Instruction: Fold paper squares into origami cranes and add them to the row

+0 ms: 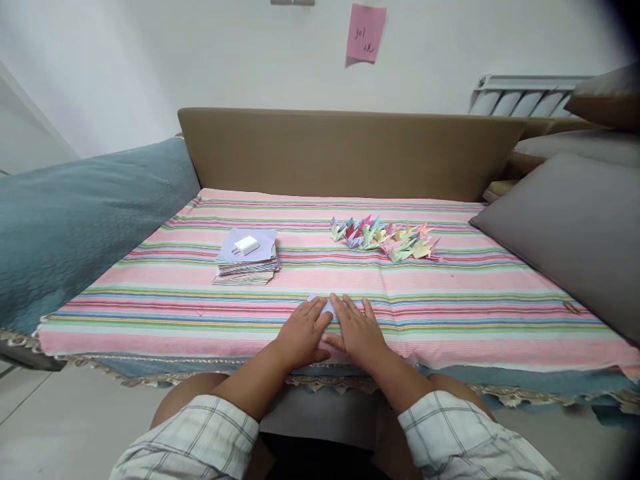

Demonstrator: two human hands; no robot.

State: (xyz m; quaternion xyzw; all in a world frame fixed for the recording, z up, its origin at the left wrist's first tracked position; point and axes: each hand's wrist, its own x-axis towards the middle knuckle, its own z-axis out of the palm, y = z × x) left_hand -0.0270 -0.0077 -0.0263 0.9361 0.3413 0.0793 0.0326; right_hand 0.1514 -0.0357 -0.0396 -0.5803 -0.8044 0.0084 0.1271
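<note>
A small piece of lavender paper (pixel 328 308) lies on the striped cloth near the front edge, mostly covered by my fingers. My left hand (pixel 303 333) rests flat on its left part, fingers stretched forward. On the right part lies my right hand (pixel 359 333), palm down with its fingers a little apart. How the paper is folded beneath them is hidden. To the far left stands a stack of square paper sheets (pixel 247 269) with a white charger plug (pixel 246 245) on top. Beyond my right hand sits a cluster of colourful folded paper cranes (pixel 383 239).
Pink striped cloth (pixel 165 300) covers the seat. A brown backrest (pixel 345 153) runs along the far side, a blue-covered armrest (pixel 95 220) bounds the left, and grey cushions (pixel 575 220) lie at right. A pink note (pixel 367 32) hangs on the wall.
</note>
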